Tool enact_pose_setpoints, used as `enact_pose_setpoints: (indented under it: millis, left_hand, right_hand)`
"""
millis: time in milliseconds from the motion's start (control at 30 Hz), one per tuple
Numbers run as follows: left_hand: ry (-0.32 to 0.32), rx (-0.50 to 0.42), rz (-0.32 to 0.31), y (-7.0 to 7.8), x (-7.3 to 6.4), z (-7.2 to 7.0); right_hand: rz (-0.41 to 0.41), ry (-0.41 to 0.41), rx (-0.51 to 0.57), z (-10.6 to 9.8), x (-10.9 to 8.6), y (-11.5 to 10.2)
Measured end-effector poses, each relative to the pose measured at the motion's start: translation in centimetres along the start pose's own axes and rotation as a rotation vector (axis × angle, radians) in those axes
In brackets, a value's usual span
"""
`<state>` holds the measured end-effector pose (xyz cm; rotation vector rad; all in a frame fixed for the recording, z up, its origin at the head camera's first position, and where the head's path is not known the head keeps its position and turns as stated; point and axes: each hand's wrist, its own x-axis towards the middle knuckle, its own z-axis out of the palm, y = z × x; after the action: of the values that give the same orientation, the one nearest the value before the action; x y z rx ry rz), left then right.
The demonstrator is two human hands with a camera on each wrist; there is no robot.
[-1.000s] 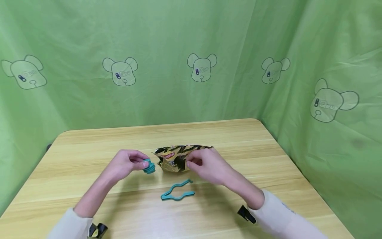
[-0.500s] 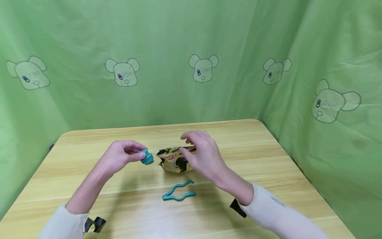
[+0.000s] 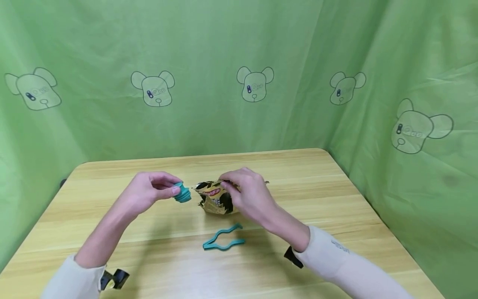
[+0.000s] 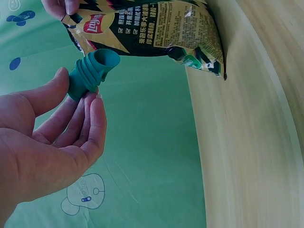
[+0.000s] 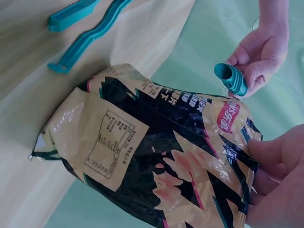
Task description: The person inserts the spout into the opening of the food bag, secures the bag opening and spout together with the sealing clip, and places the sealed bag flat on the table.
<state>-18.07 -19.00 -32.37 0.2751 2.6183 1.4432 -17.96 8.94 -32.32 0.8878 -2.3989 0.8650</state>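
In the head view my left hand (image 3: 140,195) pinches a teal threaded spout (image 3: 183,194) between thumb and fingers, above the table. Its wide round mouth (image 4: 107,58) shows in the left wrist view. Just right of the spout is a black and gold Lay's chip bag (image 3: 215,203). My right hand (image 3: 252,197) pinches the bag's top edge, and its fingers hide part of it. The spout and the bag look apart. A teal bag clip (image 3: 224,248), its two arms spread, lies on the table in front of the bag.
The light wood table (image 3: 317,191) has rounded far corners. A green curtain (image 3: 205,128) printed with bear heads stands behind it and along the sides. Black straps (image 3: 113,280) hang at both sleeves.
My right hand has moved from the bag's right front up to its top edge and pinches it there. My left hand has lifted the spout slightly and drawn it left.
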Motion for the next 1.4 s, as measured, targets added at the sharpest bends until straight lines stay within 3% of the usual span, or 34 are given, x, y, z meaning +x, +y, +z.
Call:
enact_pose_setpoints:
  millis: [233, 533, 1067, 1400]
  left_hand:
    - [-0.009, -0.004, 0.000, 0.5, -0.3, -0.2]
    - [-0.001, 0.013, 0.042, 2.3, -0.3, -1.0]
    - [0.017, -0.015, 0.088, 4.6, 1.1, 0.1]
    - [0.013, -0.015, 0.079, 4.6, 1.3, 0.6]
  right_hand:
    - [-0.017, 0.019, 0.019, 0.4, 0.0, 0.4]
    - [-0.022, 0.037, 0.038, 0.4, 0.1, 0.6]
    - [-0.022, 0.031, 0.052, 0.3, 0.2, 0.6]
    - [-0.018, 0.025, 0.052, 0.2, 0.2, 0.8]
